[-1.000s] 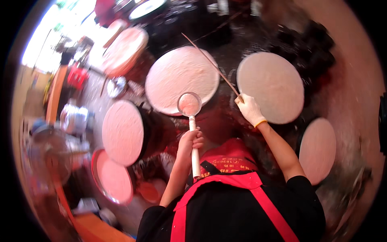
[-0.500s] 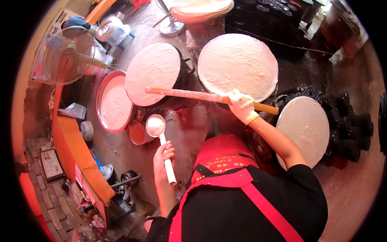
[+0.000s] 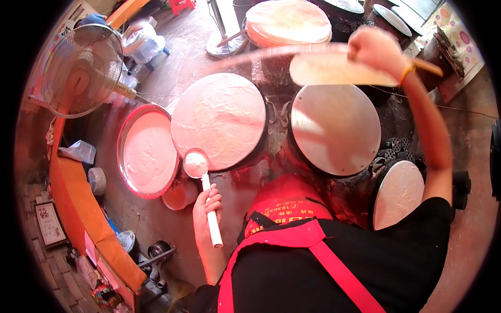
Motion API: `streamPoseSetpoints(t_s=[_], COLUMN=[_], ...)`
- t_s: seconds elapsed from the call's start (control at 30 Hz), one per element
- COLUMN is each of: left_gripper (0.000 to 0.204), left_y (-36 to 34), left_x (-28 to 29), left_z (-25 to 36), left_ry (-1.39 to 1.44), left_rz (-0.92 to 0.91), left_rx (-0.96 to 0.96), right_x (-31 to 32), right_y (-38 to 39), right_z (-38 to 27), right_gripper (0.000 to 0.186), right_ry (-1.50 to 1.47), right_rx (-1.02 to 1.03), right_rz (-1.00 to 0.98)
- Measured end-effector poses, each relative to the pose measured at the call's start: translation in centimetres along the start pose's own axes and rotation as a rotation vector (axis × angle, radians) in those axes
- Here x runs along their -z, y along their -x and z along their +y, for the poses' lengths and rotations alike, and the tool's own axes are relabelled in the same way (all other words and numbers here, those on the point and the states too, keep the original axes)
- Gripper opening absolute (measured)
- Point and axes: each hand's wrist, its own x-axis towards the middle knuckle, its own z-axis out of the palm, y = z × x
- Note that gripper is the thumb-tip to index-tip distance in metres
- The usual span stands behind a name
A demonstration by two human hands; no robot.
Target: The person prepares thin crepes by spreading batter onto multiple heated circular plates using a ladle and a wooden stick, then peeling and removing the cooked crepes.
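My left hand is closed round the pale handle of a ladle whose bowl holds thick white batter. The ladle bowl is over the near left edge of a round griddle covered with pale batter. My right hand, smeared by motion but with a yellow cuff showing, grips a long wooden stick. A thin pale flatbread hangs folded from the stick, raised above the far edge of a second griddle. That griddle's smooth metal top shows, partly in shadow.
A red-rimmed basin of batter stands left, beside a small bucket. Another covered griddle is at right, near black honeycomb briquettes. Flatbreads lie in a stack at the far side. A fan stands far left.
My right hand has risen away to the far right with the stick, and the flatbread has come off the middle griddle. The ladle now overlaps the left griddle's edge as the view shifts.
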Motion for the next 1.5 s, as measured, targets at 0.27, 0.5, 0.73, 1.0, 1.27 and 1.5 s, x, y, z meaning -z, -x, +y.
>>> streamPoseSetpoints(t_s=[0.27, 0.5, 0.73, 1.0, 1.27, 1.5], left_gripper=[0.022, 0.023, 0.027, 0.024, 0.031, 0.03], left_y=[-1.4, -0.8, 1.9, -0.6, -2.5, -2.8], left_x=[-3.5, -4.1, -5.3, -7.6, -9.3, -7.8], left_z=[6.0, 6.8, 6.0, 7.2, 9.0, 9.5], left_ry=[0.036, 0.188, 0.273, 0.262, 0.192, 0.247], left_rz=[-0.072, -0.063, 0.014, 0.036, 0.018, 0.063], left_rx=[-0.043, -0.17, -0.355, -0.252, -0.175, -0.168], right_x=[5.3, -15.9, -33.2, -31.6, -34.6, -24.0], right_y=[-13.4, -19.6, -20.1, -14.0, -0.7, -2.0], right_z=[16.4, 15.9, 11.3, 13.2, 3.7, -6.5], right_gripper=[0.026, 0.024, 0.016, 0.031, 0.031, 0.028], right_ry=[-0.723, -1.723, -1.595, -1.394, -1.658, -1.79], right_rx=[-0.367, -0.909, -1.501, -1.004, -0.4, -0.546], right_rz=[0.147, 0.445, 0.659, 1.271, 0.545, 0.847])
